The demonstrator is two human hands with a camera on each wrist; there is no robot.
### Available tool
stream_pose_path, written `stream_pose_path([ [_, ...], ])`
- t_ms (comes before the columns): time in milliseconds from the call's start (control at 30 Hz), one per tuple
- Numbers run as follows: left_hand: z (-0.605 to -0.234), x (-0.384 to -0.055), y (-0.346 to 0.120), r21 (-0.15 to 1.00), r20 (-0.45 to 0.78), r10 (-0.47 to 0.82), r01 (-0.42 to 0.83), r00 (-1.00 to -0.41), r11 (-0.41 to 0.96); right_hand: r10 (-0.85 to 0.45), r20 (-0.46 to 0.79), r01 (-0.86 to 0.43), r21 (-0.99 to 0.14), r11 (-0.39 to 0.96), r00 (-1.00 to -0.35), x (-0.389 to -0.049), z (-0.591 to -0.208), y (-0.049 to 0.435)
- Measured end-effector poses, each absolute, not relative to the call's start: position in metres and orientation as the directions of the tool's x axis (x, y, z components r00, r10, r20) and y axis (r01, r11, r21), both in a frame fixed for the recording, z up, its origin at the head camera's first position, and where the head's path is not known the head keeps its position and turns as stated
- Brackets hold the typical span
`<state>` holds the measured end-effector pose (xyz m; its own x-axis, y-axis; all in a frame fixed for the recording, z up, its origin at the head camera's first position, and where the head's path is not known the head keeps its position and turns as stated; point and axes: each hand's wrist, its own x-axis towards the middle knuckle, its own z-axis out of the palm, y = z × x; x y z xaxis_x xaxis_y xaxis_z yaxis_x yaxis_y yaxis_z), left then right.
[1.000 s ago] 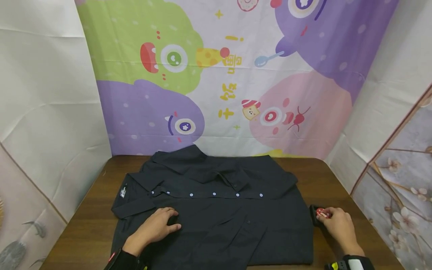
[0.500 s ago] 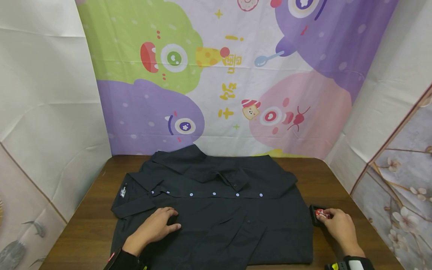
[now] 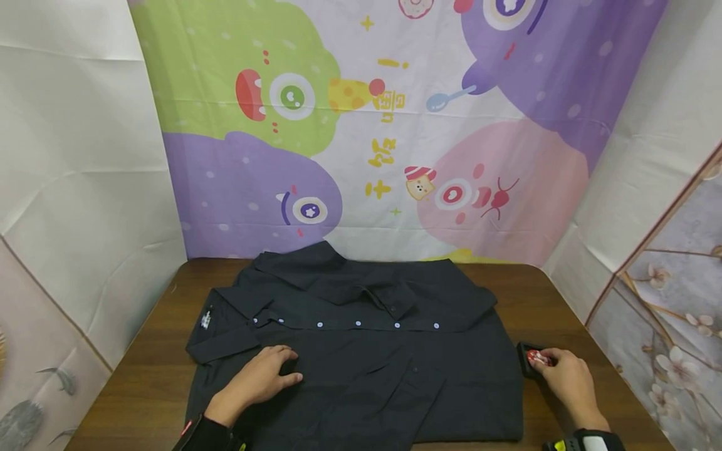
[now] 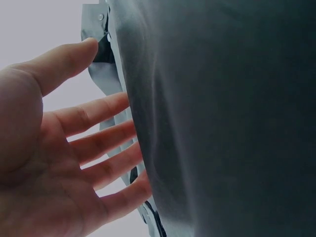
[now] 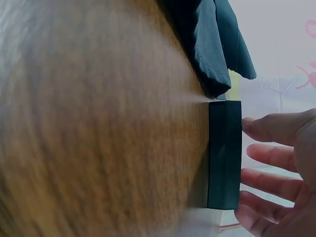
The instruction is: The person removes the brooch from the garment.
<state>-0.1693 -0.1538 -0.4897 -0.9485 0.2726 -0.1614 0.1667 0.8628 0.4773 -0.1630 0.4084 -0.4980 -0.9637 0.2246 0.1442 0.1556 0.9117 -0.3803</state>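
A black short-sleeved shirt (image 3: 361,351) with a row of pale buttons lies spread on the wooden table. Over its left part, my left hand (image 3: 262,376) has its fingers apart and holds nothing; fingers and thumb also show spread in the left wrist view. Just right of the shirt sits a small black box (image 5: 224,155), with a round red-and-white piece (image 3: 538,357) in it. My right hand (image 3: 568,379) has its fingertips at the box's top, beside the red piece. The right wrist view shows thumb and fingers apart there, but not the red piece.
The brown table (image 3: 135,363) shows bare wood left and right of the shirt. Behind it hangs a cartoon-monster cloth (image 3: 372,232). White sheeting (image 3: 84,156) and a flower-patterned panel (image 3: 671,351) stand at the sides.
My right hand has shifted very slightly right over the box, and more of the red piece shows. The left hand and the shirt stay in place.
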Motion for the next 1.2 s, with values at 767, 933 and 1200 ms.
stream_pose_path([
  [767, -0.4887, -0.1691, -0.1524, 0.468, -0.167, 0.275, 0.169, -0.947, 0.868, 0.203, 0.154, 0.124, -0.411, 0.903, -0.967, -0.1623, -0.4984, 0.4099],
  [933, -0.489, -0.1695, -0.1524, 0.466, -0.167, 0.275, 0.17, -0.947, 0.868, 0.209, 0.146, 0.132, -0.414, 0.901, -0.967, -0.1627, -0.4996, 0.4097],
  [1200, -0.489, -0.1701, -0.1528, 0.467, -0.171, 0.274, 0.167, -0.947, 0.869, 0.211, 0.137, 0.138, -0.411, 0.901, -0.968, -0.1639, -0.4985, 0.4089],
])
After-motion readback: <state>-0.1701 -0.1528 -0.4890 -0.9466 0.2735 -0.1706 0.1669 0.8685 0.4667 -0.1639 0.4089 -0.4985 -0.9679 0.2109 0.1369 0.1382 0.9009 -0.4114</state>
